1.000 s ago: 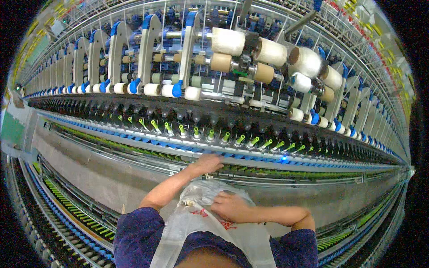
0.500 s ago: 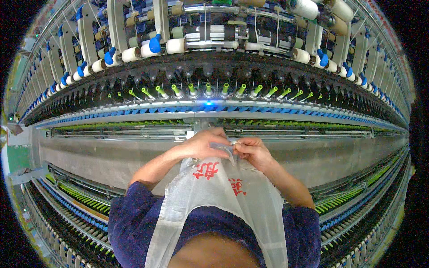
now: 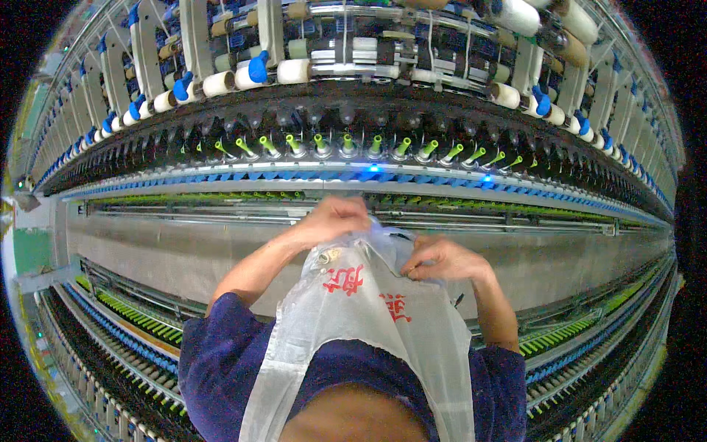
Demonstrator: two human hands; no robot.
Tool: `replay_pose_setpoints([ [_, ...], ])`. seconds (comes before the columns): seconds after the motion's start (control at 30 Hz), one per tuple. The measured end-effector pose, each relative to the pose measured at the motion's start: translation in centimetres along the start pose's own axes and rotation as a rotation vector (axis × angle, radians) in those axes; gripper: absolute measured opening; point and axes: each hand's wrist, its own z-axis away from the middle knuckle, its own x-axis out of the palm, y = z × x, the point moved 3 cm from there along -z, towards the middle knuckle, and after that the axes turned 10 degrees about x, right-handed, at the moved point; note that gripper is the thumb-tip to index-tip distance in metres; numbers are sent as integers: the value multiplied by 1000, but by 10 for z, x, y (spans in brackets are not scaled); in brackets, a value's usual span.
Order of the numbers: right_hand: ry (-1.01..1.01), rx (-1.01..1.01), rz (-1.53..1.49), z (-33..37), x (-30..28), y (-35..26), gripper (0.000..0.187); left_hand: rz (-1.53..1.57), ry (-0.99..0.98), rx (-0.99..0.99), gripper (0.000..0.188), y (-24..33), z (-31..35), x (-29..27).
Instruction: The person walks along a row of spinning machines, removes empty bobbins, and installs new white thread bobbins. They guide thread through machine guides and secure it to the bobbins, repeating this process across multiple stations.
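Observation:
A thin whitish plastic bag [image 3: 368, 317] with red printed marks hangs in front of my chest. My left hand [image 3: 335, 219] grips the bag's top edge on the left side. My right hand [image 3: 442, 259] pinches the top edge on the right, fingers closed on the plastic. Between the two hands the mouth of the bag is held apart, with a dark small thing showing inside. Both hands sit just in front of the long grey panel [image 3: 184, 250] of a spinning machine.
The spinning machine fills the view: a row of green-tipped spindles [image 3: 346, 144] above a blue-lit rail [image 3: 368, 171], white and tan bobbins [image 3: 294, 70] with blue holders higher up. A second spindle row [image 3: 125, 317] runs below at the left and right.
My right hand has moved out from the bag's middle to its top edge. Both hands have risen and now hold the bag's mouth apart. The view has shifted along the machine.

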Motion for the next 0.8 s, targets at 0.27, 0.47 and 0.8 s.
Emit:
replay_pose_setpoints([
  [0.27, 75, -60, 73, 17, -2, -14, 9, 204, 311, -185, 11, -9, 27, -13],
  [0.47, 28, 365, -446, -5, -15, 11, 25, 173, 371, -127, 13, -10, 26, -7],
  [0.8, 251, -244, 323, -74, 4, 7, 24, 125, 482, -135, 7, -6, 28, -2],
])
